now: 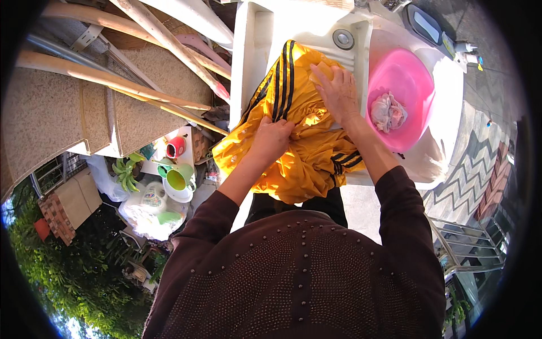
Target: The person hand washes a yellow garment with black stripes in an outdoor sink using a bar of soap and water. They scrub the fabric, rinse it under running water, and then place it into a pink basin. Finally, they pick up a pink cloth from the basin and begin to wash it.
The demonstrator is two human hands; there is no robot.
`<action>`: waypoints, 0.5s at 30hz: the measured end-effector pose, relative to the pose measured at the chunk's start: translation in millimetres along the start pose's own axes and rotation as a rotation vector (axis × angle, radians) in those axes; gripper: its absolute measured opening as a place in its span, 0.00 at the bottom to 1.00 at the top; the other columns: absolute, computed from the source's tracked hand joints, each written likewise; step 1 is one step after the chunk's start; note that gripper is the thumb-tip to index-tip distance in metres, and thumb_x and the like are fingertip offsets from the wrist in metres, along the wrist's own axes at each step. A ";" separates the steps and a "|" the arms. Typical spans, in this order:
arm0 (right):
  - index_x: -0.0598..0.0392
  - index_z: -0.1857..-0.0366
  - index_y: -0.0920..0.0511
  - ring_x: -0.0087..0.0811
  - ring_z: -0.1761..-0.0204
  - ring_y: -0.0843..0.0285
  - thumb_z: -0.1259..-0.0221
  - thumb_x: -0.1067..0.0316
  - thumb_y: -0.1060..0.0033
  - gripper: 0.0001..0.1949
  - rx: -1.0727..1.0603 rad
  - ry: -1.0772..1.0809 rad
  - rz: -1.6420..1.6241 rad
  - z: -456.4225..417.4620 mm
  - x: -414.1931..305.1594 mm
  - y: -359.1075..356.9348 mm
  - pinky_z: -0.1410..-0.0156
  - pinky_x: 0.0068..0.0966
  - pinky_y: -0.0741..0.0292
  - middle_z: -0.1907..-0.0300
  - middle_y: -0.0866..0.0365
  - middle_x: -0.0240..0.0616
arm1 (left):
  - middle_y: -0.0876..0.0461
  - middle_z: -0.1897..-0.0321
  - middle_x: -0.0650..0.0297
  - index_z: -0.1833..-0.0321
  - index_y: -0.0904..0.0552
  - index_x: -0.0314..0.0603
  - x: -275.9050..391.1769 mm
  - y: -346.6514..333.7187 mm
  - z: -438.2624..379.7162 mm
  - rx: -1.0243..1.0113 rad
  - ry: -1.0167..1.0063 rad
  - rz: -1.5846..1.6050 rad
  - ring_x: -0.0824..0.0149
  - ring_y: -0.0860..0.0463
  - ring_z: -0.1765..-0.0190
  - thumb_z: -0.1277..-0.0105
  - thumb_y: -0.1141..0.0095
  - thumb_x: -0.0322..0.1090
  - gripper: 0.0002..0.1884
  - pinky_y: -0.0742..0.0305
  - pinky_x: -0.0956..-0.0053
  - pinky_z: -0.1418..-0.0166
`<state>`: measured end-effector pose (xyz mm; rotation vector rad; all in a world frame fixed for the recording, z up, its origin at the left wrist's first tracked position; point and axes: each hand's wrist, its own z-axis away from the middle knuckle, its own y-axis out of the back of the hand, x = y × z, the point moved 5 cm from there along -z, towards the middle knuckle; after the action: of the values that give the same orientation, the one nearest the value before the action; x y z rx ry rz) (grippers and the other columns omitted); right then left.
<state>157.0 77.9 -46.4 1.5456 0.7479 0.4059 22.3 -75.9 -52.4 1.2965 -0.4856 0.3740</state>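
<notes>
A yellow garment (309,169) with black stripes lies bunched over the near part of a white laundry sink (245,63), and its lower folds hang over the front edge. My left hand (273,137) grips the fabric beside the stripes, fingers closed on it. Farther up and to the right, my right hand (338,91) holds a yellowish block, which looks like a bar of soap (322,73), against the garment. Part of the block is hidden by the fingers. The sink's round metal drain (343,39) shows beyond the right hand.
Right of the sink compartment, a pink plastic basin (406,72) holds a crumpled pale cloth (387,112). Wooden poles (127,84) reach towards the sink from the left. A red mug (176,147), a green cup (178,178) and a plastic bag (152,214) are at the lower left.
</notes>
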 end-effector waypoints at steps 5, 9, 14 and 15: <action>0.34 0.28 0.31 0.43 0.45 0.26 0.29 0.57 0.42 0.25 -0.109 -0.185 -0.260 -34.6 94.4 -27.0 0.38 0.39 0.28 0.44 0.25 0.42 | 0.19 0.58 0.54 0.53 0.22 0.40 8.0 12.2 -3.2 -0.043 0.113 0.135 0.49 0.20 0.52 0.39 0.40 0.33 0.12 0.30 0.59 0.42; 0.45 0.28 0.33 0.36 0.40 0.26 0.25 0.57 0.50 0.24 -0.111 -0.653 -1.622 -12.5 70.3 -3.3 0.35 0.35 0.28 0.41 0.24 0.39 | 0.27 0.41 0.51 0.34 0.29 0.41 40.5 28.0 3.1 0.084 0.210 0.046 0.47 0.27 0.37 0.37 0.34 0.42 0.30 0.32 0.54 0.33; 0.53 0.34 0.29 0.34 0.43 0.23 0.25 0.55 0.51 0.21 -0.158 -0.860 -2.251 61.3 58.4 38.2 0.37 0.37 0.25 0.43 0.22 0.39 | 0.28 0.39 0.51 0.31 0.31 0.42 73.9 3.2 -29.0 0.047 0.244 -0.157 0.48 0.28 0.36 0.39 0.33 0.40 0.34 0.31 0.49 0.35; 0.54 0.36 0.29 0.34 0.44 0.22 0.26 0.55 0.50 0.21 -0.182 -0.838 -2.312 75.4 59.9 49.7 0.38 0.37 0.24 0.43 0.22 0.39 | 0.28 0.39 0.51 0.31 0.31 0.43 77.9 -1.8 -36.9 0.001 0.259 -0.228 0.48 0.28 0.37 0.39 0.33 0.40 0.34 0.31 0.49 0.36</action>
<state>260.5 62.9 -18.2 -0.1261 1.1766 -1.6715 93.7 -41.0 -19.1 1.2679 -0.1175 0.3447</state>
